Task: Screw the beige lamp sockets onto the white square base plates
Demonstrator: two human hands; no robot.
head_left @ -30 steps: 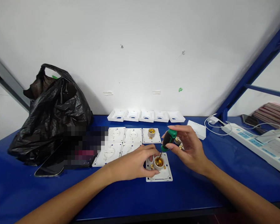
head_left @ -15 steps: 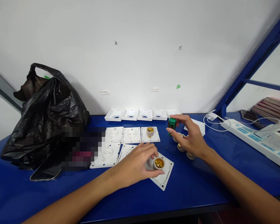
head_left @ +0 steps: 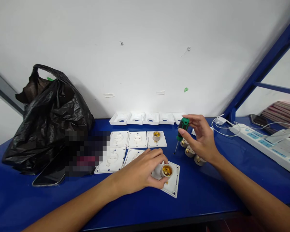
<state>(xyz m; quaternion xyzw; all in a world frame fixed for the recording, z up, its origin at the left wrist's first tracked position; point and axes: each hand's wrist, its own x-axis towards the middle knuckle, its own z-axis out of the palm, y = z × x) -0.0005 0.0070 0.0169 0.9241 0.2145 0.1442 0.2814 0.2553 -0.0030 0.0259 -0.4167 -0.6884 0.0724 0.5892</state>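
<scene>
While a black plastic bag (head_left: 53,122) slumps well left of the square base plate (head_left: 174,180), more white plates (head_left: 111,160) crowd its left and far sides, white covers (head_left: 151,118) lined up farther beyond, loose lamp holders (head_left: 189,151) just to its right, a power strip (head_left: 265,145) well right! Left hand (head_left: 148,169) arches across, hiding part of that base plate, fingers and thumb curled round a brass-lined lamp holder (head_left: 166,170) over it; flush or not, can't tell. Right hand (head_left: 200,138), raised beyond the plate's right, pinches a green-and-black screwdriver (head_left: 183,124), tip slanting down!

Screwdriver handle (head_left: 183,124) — green, black; socket lining (head_left: 167,170) — gold.
</scene>
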